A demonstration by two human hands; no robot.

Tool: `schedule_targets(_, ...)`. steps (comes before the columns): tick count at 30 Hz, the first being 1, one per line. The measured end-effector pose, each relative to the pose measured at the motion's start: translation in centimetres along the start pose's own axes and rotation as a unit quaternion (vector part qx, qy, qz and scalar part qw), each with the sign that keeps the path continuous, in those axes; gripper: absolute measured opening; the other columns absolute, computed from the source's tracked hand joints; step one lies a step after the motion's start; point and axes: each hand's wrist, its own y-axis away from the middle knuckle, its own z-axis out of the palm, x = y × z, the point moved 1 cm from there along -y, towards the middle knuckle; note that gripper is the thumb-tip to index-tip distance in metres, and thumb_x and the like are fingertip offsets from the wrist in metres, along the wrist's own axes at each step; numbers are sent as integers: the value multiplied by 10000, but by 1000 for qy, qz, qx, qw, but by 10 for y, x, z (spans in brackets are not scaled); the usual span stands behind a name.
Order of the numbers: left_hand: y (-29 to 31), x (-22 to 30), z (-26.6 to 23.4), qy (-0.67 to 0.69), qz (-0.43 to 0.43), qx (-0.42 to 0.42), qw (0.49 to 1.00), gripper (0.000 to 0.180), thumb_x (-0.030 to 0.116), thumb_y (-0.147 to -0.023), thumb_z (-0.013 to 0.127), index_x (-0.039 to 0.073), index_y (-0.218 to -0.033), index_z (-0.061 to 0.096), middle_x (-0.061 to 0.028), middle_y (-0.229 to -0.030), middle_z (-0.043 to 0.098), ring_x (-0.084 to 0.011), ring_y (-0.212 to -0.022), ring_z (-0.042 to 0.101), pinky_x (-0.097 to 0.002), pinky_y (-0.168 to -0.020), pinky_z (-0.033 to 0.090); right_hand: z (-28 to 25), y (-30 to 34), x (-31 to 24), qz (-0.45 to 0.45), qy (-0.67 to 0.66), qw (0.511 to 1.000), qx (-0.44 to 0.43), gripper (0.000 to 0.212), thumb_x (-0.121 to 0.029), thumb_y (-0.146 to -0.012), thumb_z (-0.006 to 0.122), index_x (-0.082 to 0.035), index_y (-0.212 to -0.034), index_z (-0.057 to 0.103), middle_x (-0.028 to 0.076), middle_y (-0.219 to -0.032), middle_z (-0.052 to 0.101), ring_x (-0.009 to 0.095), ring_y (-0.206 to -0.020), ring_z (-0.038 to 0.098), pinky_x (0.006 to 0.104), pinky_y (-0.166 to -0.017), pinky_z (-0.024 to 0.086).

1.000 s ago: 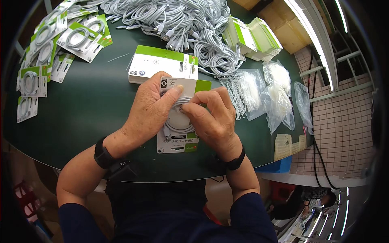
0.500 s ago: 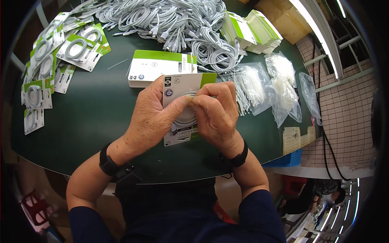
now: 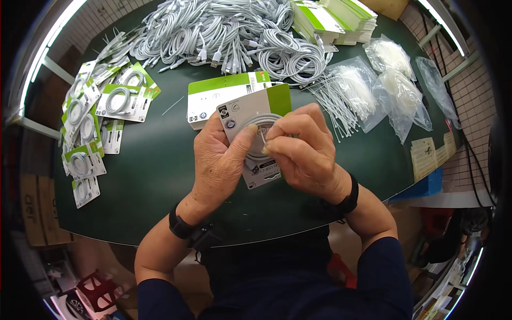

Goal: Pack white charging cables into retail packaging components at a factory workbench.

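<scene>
A green-and-white packaging card (image 3: 242, 106) with a coiled grey-white USB cable (image 3: 261, 120) lying on its face is held over the table, tilted. My left hand (image 3: 218, 154) grips the card's left side, its thumb pressed on the coil. My right hand (image 3: 306, 149) is closed in a pinch at the coil's centre, on a thin white cable tie (image 3: 262, 134); the tie's far end is hidden by my fingers. Just behind my hands lies a stack of blank-faced green-and-white cards (image 3: 213, 95).
Loose coiled cables (image 3: 213, 37) are heaped at the back. Carded cables (image 3: 85, 128) pile up at the left. Further card stacks (image 3: 346, 21) stand at the back right, near bags of white cable ties (image 3: 352, 90) and an empty clear bag (image 3: 437, 88). A paper label (image 3: 426, 160) lies at the right edge.
The view has shifted, so the table sits differently in the picture. The card is turned a little, and my right fingers have moved slightly downward, exposing the thin tie inside the coil.
</scene>
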Motion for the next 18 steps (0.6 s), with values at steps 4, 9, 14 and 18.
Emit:
schedule_targets(4,-1,-2,0,38,15,9,999,300,32,-1028,652,-43,-1313,591,-118,-1217,731,-132,-1061,695,-291,-937,562,-1,6,-4,-20,-55,998,-12,215,2,-835,799,-75,-980,661,74,-1020,708,244,-812,623,351,-689,520)
schedule_targets(9,-2,-3,-3,63,3,17,998,318,44,-1029,666,-42,-1325,589,-119,-1210,733,-136,-1057,700,-293,-941,562,-1,10,-9,-25,-139,990,-27,198,-21,-901,762,-89,-1015,616,98,-1070,742,249,-786,679,358,-689,550)
schedule_targets(14,-1,-3,-1,63,4,21,998,326,50,-1027,673,-46,-1327,592,-121,-1208,735,-138,-1050,703,-295,-939,566,-3,8,-8,-12,-178,983,-34,183,-25,-943,728,-93,-1020,577,123,-1087,751,262,-797,702,369,-707,562)
schedule_targets(18,-1,-2,-2,53,1,22,998,320,48,-1024,673,-48,-1320,598,-122,-1201,739,-137,-1035,707,-297,-926,574,2,10,-8,5,-209,978,-16,157,-25,-975,695,-92,-1026,562,137,-1071,753,268,-805,703,371,-723,567)
